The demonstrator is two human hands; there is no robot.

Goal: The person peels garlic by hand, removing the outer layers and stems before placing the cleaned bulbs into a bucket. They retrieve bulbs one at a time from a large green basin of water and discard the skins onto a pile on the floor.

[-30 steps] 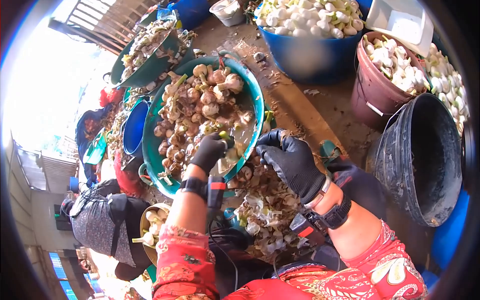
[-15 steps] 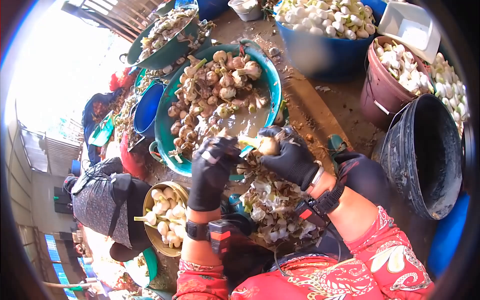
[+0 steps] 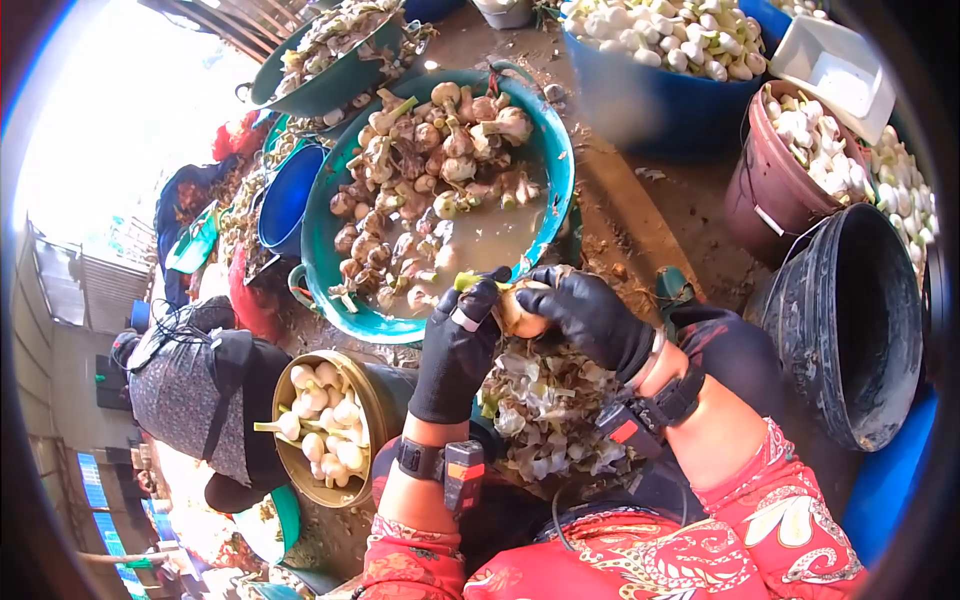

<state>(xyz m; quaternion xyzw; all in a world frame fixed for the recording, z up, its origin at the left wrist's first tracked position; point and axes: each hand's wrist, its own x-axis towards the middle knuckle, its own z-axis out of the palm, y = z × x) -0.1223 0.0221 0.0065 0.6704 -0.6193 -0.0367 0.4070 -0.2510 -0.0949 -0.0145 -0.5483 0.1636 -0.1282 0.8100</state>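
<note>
A pale brown, round garlic bulb with a green-tipped neck (image 3: 520, 314) sits between the black-gloved left hand (image 3: 455, 350) and the black-gloved right hand (image 3: 602, 322), just beside the near rim of the wide, round teal plastic tub (image 3: 558, 170). Its long axis runs roughly across, neck toward the left hand, rounded body nearer the right. Left fingers are closed about the neck end; right thumb and fingers pinch the body. Loose papery peelings (image 3: 545, 405) lie below the bulb. Inside the tub, unpeeled bulbs (image 3: 440, 165) crowd the far and left sides, with murky water (image 3: 505, 240) toward the right edge. A round tan bucket of white bulbs (image 3: 335, 496) stands beside the left forearm
</note>
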